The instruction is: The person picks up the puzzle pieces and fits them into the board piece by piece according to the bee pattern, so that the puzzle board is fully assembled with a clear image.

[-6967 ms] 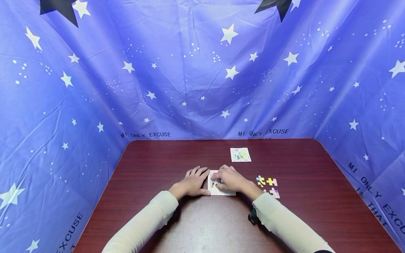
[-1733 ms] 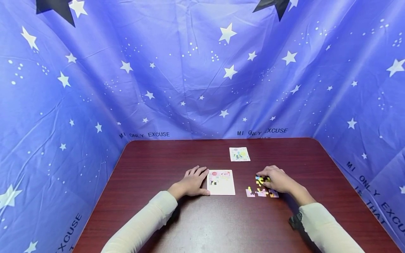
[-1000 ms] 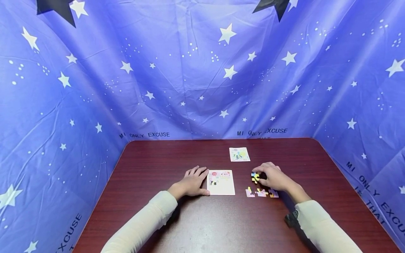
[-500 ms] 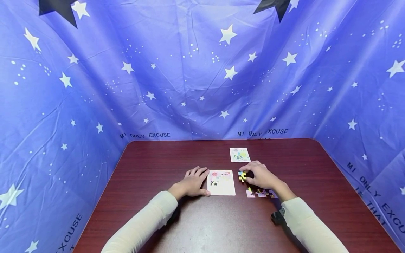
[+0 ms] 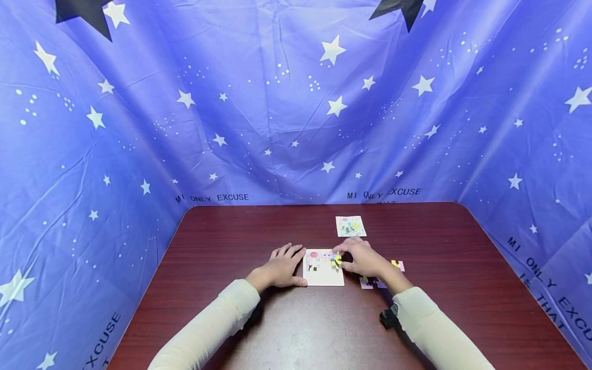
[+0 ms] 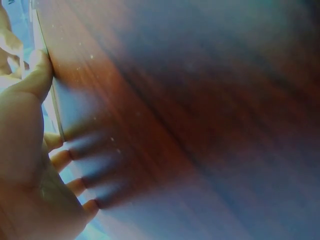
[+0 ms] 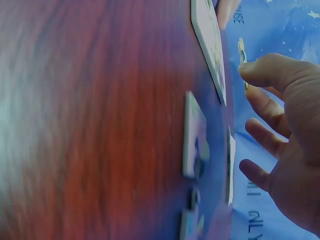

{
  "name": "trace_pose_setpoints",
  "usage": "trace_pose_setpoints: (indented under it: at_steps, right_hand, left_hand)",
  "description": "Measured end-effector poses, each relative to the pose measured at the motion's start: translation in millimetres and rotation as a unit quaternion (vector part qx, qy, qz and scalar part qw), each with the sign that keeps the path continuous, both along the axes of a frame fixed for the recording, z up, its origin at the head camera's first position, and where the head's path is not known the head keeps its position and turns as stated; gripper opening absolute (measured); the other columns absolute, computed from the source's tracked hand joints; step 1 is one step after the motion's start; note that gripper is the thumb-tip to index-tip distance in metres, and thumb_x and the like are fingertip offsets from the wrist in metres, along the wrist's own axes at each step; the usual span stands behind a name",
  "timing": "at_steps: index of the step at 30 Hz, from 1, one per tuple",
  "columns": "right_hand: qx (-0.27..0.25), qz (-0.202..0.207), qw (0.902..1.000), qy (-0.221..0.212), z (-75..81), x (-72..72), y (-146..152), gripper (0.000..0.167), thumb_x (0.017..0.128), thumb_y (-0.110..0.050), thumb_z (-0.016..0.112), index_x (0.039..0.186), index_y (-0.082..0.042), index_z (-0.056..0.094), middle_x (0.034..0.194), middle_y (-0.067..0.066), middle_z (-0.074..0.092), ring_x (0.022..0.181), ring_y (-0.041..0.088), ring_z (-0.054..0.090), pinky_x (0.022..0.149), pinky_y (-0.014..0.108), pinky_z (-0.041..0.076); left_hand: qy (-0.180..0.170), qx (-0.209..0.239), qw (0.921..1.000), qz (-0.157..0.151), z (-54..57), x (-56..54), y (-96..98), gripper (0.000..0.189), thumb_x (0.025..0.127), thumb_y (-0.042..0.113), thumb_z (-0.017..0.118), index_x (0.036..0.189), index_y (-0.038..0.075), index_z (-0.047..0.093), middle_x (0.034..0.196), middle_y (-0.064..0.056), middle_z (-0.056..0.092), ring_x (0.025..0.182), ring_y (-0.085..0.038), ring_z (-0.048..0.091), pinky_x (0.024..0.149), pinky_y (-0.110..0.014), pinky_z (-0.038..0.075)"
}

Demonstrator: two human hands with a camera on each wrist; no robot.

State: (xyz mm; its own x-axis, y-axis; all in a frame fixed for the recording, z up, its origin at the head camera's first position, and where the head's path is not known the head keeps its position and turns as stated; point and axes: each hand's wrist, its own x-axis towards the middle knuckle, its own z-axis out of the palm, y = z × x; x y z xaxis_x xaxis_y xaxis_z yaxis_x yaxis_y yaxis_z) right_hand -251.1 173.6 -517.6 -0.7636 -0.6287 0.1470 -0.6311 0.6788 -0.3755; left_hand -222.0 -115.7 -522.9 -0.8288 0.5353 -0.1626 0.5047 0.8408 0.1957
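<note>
My left hand [image 5: 279, 266] lies with spread fingers on the table, its thumb and fingertips touching the left edge of a white puzzle board [image 5: 324, 279]. Pieces with a red round shape and a bee's black-and-yellow body fill the board's upper and left part. Between thumb and index finger, my right hand [image 5: 363, 258] pinches a yellow, black and blue jigsaw piece [image 5: 337, 261] over the board's right side. The right wrist view shows this jigsaw piece [image 7: 242, 50] held up off the table, the other fingers free of it.
Loose jigsaw pieces [image 5: 367, 283] lie right of the board, partly hidden by my right forearm; another loose piece [image 5: 396, 264] shows beyond the wrist. A printed picture card [image 5: 350, 226] lies behind the board. Starry blue cloth [image 5: 277, 128] surrounds the dark red table [image 5: 222, 231].
From over the board, my right hand went to the loose pieces at the right, picked up the yellow-and-black jigsaw piece and carried it left to the board. My left hand stayed put.
</note>
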Motion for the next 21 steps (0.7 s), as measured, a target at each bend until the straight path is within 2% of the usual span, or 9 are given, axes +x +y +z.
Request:
trace_pose_setpoints:
  at_steps: [10, 21]
  right_hand:
    - [-0.001, 0.012, 0.9999, -0.007, -5.5, 3.4, -20.3, 0.034, 0.081, -0.017, 0.075, 0.115, -0.017, 0.076, 0.101, -0.005, 0.069, 0.11, 0.024, 0.057, 0.085, 0.042, 0.04]
    - [0.004, 0.018, 0.9998, -0.007, -4.5, 6.4, -34.3, 0.032, 0.081, -0.017, 0.078, 0.113, -0.016, 0.077, 0.098, -0.004, 0.069, 0.111, 0.025, 0.056, 0.088, 0.044, 0.04]
  left_hand:
    - [0.004, 0.0, 1.0, -0.002, -0.2, -0.3, -0.4, 0.099, 0.086, 0.067, 0.067, 0.16, 0.011, 0.033, 0.166, -0.009, 0.032, 0.153, -0.04, 0.028, 0.118, -0.059, 0.029]
    - [0.005, -0.002, 1.0, -0.001, 0.1, 0.3, -0.2, 0.099, 0.086, 0.067, 0.067, 0.16, 0.011, 0.033, 0.165, -0.009, 0.032, 0.152, -0.04, 0.028, 0.118, -0.059, 0.03]
